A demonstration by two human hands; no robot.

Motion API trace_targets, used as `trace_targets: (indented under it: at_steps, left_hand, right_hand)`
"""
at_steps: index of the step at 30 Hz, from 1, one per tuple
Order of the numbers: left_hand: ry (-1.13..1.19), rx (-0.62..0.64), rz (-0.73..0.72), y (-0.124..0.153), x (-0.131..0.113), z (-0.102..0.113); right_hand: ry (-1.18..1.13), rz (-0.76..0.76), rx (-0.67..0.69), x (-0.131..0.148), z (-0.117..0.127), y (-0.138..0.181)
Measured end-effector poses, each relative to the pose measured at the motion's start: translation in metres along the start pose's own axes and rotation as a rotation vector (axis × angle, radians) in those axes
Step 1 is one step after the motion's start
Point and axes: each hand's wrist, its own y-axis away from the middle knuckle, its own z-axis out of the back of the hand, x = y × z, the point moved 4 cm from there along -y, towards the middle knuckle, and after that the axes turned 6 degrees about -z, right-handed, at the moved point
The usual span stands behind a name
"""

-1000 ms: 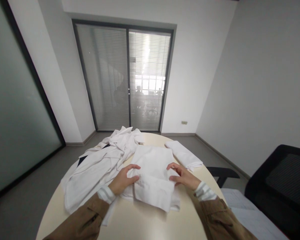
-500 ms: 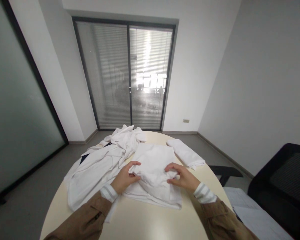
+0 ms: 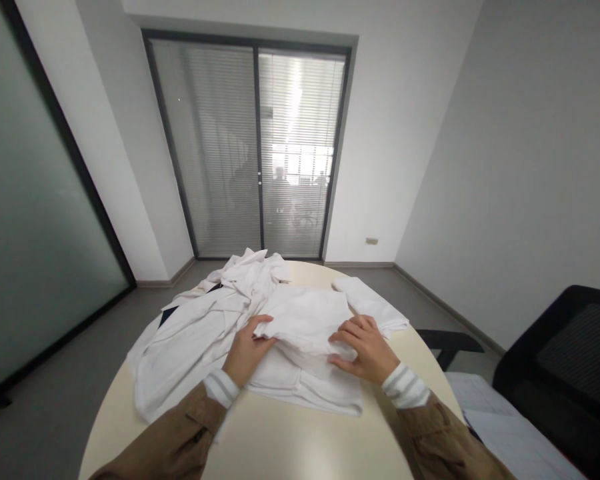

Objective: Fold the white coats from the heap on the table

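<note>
A white garment [image 3: 307, 320] lies half folded on the round cream table [image 3: 290, 447] in front of me. My left hand [image 3: 246, 350] grips the left side of its folded-over flap, thumb on top. My right hand [image 3: 364, 347] holds the flap's right side, fingers pressing into the cloth. Both sleeves are brown with striped cuffs. The lower layer of the garment spreads flat toward me under the flap.
A heap of unfolded white clothes [image 3: 200, 327] covers the table's left and far side. A folded white piece [image 3: 373, 307] lies at the far right. A black chair [image 3: 555, 373] stands to the right. Glass doors with blinds [image 3: 253, 147] are ahead.
Both hands have carried the near flap of the garment away from me, folding it over the far part. The near edge no longer hangs toward me.
</note>
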Motion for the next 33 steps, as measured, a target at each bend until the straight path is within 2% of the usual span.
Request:
trace_targets:
  at_steps: [5, 8, 11, 15, 19, 23, 27, 33]
  left_hand:
    - [-0.135, 0.032, -0.103, 0.002, 0.001, 0.001]
    - [-0.414, 0.026, -0.235, 0.004, -0.007, 0.004]
    - [-0.735, 0.031, -0.427, 0.007, -0.021, 0.003]
    - [-0.932, 0.174, -0.573, 0.01, -0.032, -0.008]
    - [-1.006, 0.378, -0.611, 0.013, -0.028, -0.022]
    - [-0.969, 0.567, -0.697, 0.02, -0.022, -0.031]
    - [-0.967, 0.621, -0.713, 0.022, -0.018, -0.033]
    - [-1.005, 0.676, -0.91, 0.029, -0.015, -0.036]
  right_hand:
    - [0.089, 0.013, 0.048, 0.01, -0.002, -0.004]
    - [0.097, 0.038, 0.095, 0.01, -0.008, -0.006]
    - [0.112, 0.069, 0.13, 0.009, -0.014, -0.005]
    - [0.143, 0.07, 0.198, 0.011, -0.02, -0.004]
    - [0.134, 0.1, 0.335, 0.019, -0.025, -0.003]
    - [0.1, 0.08, 0.414, 0.026, -0.03, -0.002]
    - [0.089, 0.076, 0.483, 0.033, -0.038, 0.0]
    - [0.105, 0.136, 0.548, 0.039, -0.045, 0.004]
